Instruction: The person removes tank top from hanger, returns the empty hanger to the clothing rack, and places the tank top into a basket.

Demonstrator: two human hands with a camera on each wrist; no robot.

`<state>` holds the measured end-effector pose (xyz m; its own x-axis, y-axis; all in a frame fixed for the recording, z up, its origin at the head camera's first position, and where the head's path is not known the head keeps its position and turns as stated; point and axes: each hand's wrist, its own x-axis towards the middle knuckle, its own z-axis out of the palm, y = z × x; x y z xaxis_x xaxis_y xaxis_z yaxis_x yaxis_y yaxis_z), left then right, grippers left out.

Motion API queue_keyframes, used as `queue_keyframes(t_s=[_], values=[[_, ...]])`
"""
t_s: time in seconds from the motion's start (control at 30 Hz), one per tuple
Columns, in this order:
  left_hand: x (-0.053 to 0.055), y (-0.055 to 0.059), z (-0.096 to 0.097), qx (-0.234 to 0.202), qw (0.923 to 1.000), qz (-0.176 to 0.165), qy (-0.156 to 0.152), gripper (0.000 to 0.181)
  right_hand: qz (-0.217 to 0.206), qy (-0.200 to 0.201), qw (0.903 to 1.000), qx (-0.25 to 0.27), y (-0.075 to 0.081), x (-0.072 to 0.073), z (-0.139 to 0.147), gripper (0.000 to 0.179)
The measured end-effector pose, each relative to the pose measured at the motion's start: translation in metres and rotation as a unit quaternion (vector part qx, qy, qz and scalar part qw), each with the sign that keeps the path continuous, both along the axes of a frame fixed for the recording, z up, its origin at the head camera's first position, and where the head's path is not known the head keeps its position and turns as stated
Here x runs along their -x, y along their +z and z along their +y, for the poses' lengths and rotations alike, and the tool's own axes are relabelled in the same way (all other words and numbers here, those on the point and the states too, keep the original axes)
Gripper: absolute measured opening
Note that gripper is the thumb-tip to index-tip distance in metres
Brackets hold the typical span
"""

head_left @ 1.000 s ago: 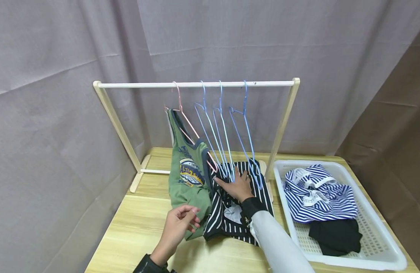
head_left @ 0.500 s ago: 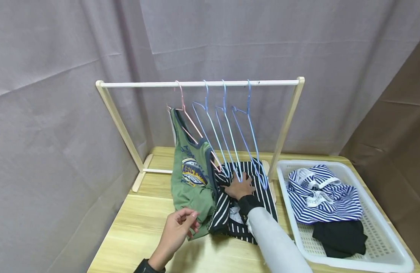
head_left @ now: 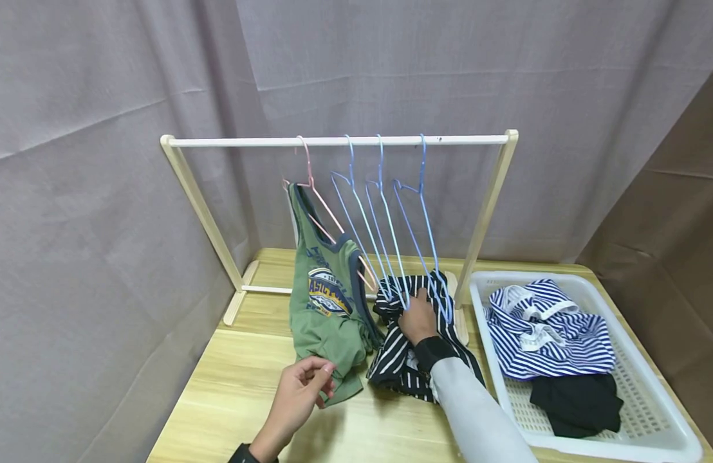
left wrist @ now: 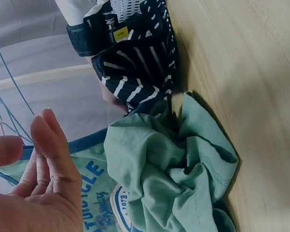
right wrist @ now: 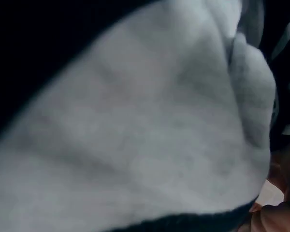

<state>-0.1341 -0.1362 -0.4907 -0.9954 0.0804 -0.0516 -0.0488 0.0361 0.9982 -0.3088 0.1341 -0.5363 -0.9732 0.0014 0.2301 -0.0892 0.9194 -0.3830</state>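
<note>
My right hand (head_left: 419,318) grips a black-and-white striped garment (head_left: 391,360) on the table, its cloth bunched below the blue hangers (head_left: 432,238). The curled fingers are partly hidden behind a hanger and cloth. Pale grey cloth (right wrist: 150,121) fills most of the right wrist view, with part of the hand at the lower right edge. My left hand (head_left: 298,392) hovers near the hem of a green tank top (head_left: 313,321), fingers loosely bent and holding nothing. That tank top hangs on a pink hanger (head_left: 324,206), its lower part crumpled on the table.
A wooden rack with a white rail (head_left: 235,142) carries the pink hanger and several blue ones. At the right stands a white basket (head_left: 675,411) holding a blue-and-white striped garment (head_left: 550,334) and a folded black garment (head_left: 576,402). Grey curtains (head_left: 437,71) rise behind.
My right hand has gone from spread fingers on the striped garment to gripping it. The garment is bunched up and shifted right, away from the tank top. My left hand stays nearly still.
</note>
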Motion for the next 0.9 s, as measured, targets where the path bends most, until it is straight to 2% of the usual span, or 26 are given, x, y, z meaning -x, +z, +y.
queue_keyframes(t_s=[0.1,0.17,0.27,0.37,0.47,0.53,0.57,0.67,0.73,0.8,0.83,0.9], values=[[0.000,0.000,0.001,0.000,1.0000,-0.002,-0.001,0.028,0.032,0.012,0.9994,-0.002,-0.001,0.000,0.005,0.031],[-0.001,-0.001,0.002,-0.001,1.0000,-0.003,-0.001,0.029,0.036,0.017,0.9992,-0.004,-0.004,0.000,0.008,0.026],[-0.003,-0.003,0.001,0.002,1.0000,-0.004,-0.004,0.029,0.015,0.012,0.9998,-0.001,-0.008,0.001,0.010,0.017],[-0.005,-0.004,-0.001,0.012,0.9998,-0.008,-0.013,0.030,-0.002,0.014,0.9999,0.003,-0.009,0.000,0.013,0.016],[-0.006,-0.006,-0.004,0.026,0.9994,-0.013,-0.019,0.031,-0.010,0.028,0.9995,0.005,-0.005,0.000,0.015,0.017],[-0.006,-0.007,-0.006,0.031,0.9992,-0.016,-0.019,0.033,-0.021,0.042,0.9989,0.000,0.000,-0.002,0.016,0.009],[-0.007,-0.008,-0.007,0.031,0.9992,-0.017,-0.018,0.033,-0.031,0.047,0.9984,-0.003,0.004,-0.002,0.016,0.007],[-0.007,-0.009,-0.008,0.032,0.9991,-0.020,-0.017,0.033,-0.088,0.057,0.9944,-0.012,0.019,-0.005,0.014,0.023],[-0.008,-0.009,-0.009,0.032,0.9991,-0.020,-0.020,0.034,-0.129,0.065,0.9895,-0.013,0.024,-0.007,0.015,0.026],[-0.008,-0.009,-0.009,0.033,0.9990,-0.018,-0.022,0.034,-0.186,0.077,0.9794,-0.019,0.031,-0.009,0.015,0.026],[-0.008,-0.009,-0.009,0.033,0.9990,-0.017,-0.023,0.034,-0.216,0.084,0.9725,-0.024,0.034,-0.009,0.015,0.035],[-0.008,-0.009,-0.009,0.035,0.9989,-0.017,-0.024,0.035,-0.276,0.099,0.9550,-0.041,0.037,-0.012,0.016,0.065]])
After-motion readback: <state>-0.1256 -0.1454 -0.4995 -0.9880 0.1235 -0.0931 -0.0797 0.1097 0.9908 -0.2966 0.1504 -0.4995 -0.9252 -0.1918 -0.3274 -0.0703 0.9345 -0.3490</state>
